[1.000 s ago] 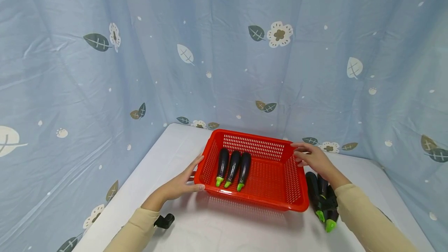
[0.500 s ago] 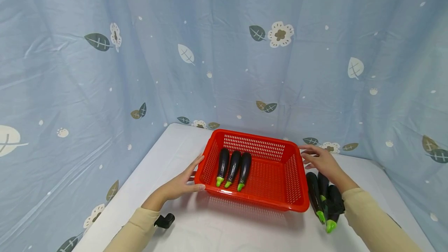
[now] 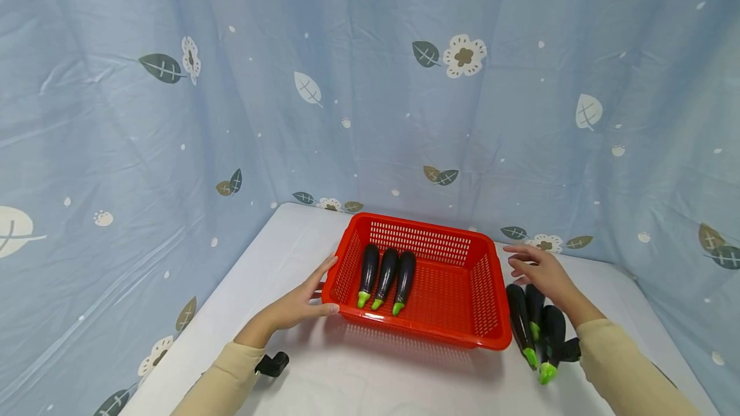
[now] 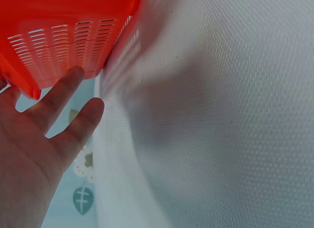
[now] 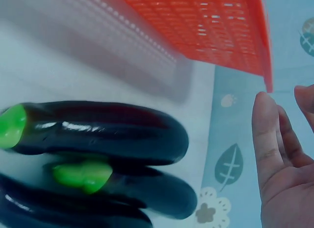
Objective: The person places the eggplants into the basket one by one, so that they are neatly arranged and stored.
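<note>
A red plastic basket (image 3: 445,294) stands on the white table, with three dark eggplants (image 3: 386,278) side by side in its left half. At its left end my left hand (image 3: 291,307) rests against the rim, fingers spread and thumb along the front edge. The left wrist view has those fingers extended beside the slotted basket wall (image 4: 64,46). Beyond the basket's right end, my right hand (image 3: 543,275) hovers with nothing in it, fingers loosely extended. Under it lie three more eggplants (image 3: 520,320), close together; the right wrist view shows the nearest eggplant (image 5: 103,132) with its green cap.
A blue patterned curtain (image 3: 370,114) hangs behind and at both sides of the white tabletop (image 3: 347,377). Black wrist-camera mounts show at the left wrist (image 3: 273,364) and the right wrist (image 3: 570,350).
My right hand has moved right and slightly down, from over the basket's right rim to above the loose eggplants. The left hand, basket and eggplants stay in place.
</note>
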A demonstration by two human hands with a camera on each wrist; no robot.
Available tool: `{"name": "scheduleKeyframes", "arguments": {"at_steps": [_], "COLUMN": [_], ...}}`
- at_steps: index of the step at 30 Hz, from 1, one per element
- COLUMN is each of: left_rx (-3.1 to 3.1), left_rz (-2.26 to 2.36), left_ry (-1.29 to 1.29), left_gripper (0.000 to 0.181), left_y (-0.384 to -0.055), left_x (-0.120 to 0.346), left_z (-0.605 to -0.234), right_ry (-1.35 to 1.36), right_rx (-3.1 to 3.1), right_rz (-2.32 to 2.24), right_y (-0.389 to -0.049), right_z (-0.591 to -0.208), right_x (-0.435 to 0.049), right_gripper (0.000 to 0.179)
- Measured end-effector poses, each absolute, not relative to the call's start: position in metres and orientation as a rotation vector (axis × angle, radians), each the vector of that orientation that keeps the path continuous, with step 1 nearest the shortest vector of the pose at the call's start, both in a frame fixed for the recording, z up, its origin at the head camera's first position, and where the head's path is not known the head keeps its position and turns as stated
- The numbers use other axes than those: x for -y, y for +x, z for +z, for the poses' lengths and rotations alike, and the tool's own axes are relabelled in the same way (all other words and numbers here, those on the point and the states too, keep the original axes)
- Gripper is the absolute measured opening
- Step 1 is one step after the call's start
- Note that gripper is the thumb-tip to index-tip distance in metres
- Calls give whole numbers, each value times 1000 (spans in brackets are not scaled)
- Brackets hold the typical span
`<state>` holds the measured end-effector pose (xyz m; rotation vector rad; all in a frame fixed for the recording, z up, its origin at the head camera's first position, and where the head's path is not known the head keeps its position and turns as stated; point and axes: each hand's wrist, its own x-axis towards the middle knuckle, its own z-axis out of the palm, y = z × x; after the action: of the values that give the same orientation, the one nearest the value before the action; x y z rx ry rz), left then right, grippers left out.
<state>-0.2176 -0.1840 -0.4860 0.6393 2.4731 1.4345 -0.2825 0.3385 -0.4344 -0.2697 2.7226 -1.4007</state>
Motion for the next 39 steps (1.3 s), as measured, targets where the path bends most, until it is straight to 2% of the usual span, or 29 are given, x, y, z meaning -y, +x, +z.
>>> {"name": "scheduleKeyframes", "arguments": {"at_steps": [39], "left_rx": [-2477], "left_rz": [1416], "left_ry": [590], "left_gripper": [100], "left_y": [-216], "left_x": [184], "left_z": [-485], "right_ry": [-47], "right_rx": [-2736], "right_rz": [-1299], "right_y": [-256], "right_z": [-464], "right_x": [-385], "right_gripper": [52]}}
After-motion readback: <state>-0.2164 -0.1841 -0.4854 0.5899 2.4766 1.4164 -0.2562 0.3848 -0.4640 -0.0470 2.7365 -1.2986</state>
